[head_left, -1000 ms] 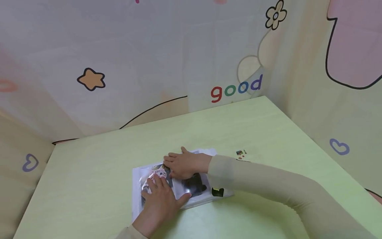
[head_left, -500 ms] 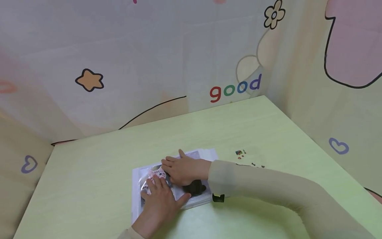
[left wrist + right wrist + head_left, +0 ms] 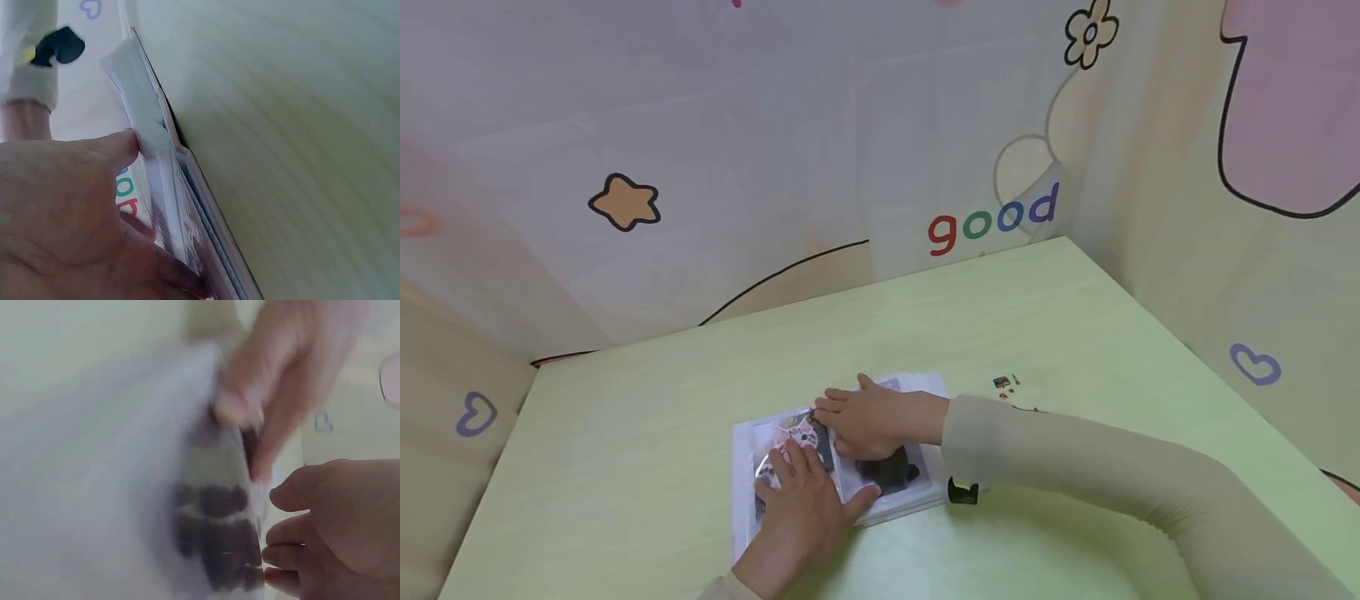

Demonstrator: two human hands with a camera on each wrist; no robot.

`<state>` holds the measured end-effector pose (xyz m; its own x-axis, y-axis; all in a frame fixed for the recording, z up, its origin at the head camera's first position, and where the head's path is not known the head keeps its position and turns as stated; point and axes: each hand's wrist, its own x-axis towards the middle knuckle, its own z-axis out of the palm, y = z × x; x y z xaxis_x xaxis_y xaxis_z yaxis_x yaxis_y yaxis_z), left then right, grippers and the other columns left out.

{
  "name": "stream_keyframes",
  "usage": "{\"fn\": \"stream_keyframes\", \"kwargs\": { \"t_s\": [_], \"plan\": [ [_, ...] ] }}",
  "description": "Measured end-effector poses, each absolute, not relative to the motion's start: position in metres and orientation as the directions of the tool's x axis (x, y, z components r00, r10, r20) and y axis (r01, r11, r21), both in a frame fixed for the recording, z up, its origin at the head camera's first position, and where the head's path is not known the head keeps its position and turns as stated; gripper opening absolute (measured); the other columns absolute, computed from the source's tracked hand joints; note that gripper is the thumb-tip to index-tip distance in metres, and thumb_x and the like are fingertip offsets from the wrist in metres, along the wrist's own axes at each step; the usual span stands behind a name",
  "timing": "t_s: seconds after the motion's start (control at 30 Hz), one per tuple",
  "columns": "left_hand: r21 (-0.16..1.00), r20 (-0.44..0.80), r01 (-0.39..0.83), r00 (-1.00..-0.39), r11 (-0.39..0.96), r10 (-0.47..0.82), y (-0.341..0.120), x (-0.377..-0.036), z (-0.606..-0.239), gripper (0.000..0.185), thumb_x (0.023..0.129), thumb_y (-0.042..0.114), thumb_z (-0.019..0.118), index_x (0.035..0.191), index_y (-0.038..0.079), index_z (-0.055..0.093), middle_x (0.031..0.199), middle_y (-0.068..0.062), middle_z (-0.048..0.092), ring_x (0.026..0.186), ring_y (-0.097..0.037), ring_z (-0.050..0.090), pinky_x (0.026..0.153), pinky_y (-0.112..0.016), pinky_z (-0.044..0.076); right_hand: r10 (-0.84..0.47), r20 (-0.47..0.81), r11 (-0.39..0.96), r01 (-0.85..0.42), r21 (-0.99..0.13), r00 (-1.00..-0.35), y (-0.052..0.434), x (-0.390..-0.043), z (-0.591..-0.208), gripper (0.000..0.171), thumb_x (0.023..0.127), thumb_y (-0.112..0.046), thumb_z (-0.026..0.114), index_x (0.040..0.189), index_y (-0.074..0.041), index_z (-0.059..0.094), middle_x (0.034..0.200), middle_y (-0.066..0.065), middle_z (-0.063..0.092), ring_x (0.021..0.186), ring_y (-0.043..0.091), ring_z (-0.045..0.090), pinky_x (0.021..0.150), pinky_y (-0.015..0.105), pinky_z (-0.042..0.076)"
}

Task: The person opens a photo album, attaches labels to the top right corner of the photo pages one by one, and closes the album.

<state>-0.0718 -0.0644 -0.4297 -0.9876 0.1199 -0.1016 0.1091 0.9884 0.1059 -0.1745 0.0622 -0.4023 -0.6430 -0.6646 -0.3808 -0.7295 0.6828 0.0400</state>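
An album [image 3: 928,487] with clear sleeves lies spread open on the table. Its left page holds a picture with a pink-and-white cat face [image 3: 797,432]; a dark shape [image 3: 886,475] shows on the right page. My left hand [image 3: 805,500] rests on the left page, fingers spread and thumb reaching over the centre fold. Across the right page lies my right hand [image 3: 868,421], palm down, its fingertips near the fold. In the left wrist view, the album's layered page edges [image 3: 147,106] show beside the thumb. Both hands cover part of the pictures.
Several tiny coloured pieces [image 3: 1003,385] lie on the pale green table [image 3: 625,417] beyond the right sleeve [image 3: 1060,446], which hides some of the tabletop. A small black-and-yellow object [image 3: 962,490] hangs at the right cuff. Patterned cloth walls [image 3: 760,167] enclose the table.
My right hand has shifted a little toward me over the right page, then slightly back and to the right. The left hand has stayed in place.
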Motion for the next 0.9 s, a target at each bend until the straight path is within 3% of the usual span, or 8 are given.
{"fn": "stream_keyframes", "kwargs": {
  "t_s": [0.3,0.67,0.9],
  "plan": [
    [0.085,-0.098,0.119,-0.987,0.989,0.127,-0.066,-0.072,-0.430,0.114,0.087,0.078,0.058,0.144,-0.019,0.043,0.153,-0.042,0.034,0.140,-0.061,0.034,0.099,-0.077,0.037,-0.678,-0.341,0.632,-0.753,0.182,-0.651,0.057,-0.173,-0.409,0.059,0.111,-0.043,0.036,0.163,-0.017,0.033,0.169,-0.003,0.027,0.156,0.016,0.020,0.122,0.057,0.021],
    [0.091,-0.096,0.121,-0.987,0.988,0.130,-0.064,-0.072,-0.430,0.114,0.087,0.078,0.058,0.145,-0.019,0.043,0.154,-0.042,0.033,0.141,-0.060,0.034,0.100,-0.077,0.037,-0.667,-0.361,0.686,-0.726,0.043,-0.652,0.059,-0.184,-0.408,0.062,0.111,-0.041,0.041,0.165,-0.015,0.026,0.171,-0.001,0.021,0.157,0.016,0.016,0.124,0.055,0.018],
    [0.117,-0.102,0.110,-0.987,0.987,0.122,-0.065,-0.071,-0.430,0.113,0.088,0.076,0.059,0.146,-0.019,0.041,0.154,-0.042,0.032,0.141,-0.060,0.032,0.101,-0.078,0.035,-0.700,-0.363,0.637,-0.767,0.072,-0.615,0.051,-0.170,-0.408,0.059,0.111,-0.037,0.043,0.164,-0.016,0.030,0.170,-0.002,0.022,0.157,0.016,0.018,0.122,0.059,0.020]
  ]
}}
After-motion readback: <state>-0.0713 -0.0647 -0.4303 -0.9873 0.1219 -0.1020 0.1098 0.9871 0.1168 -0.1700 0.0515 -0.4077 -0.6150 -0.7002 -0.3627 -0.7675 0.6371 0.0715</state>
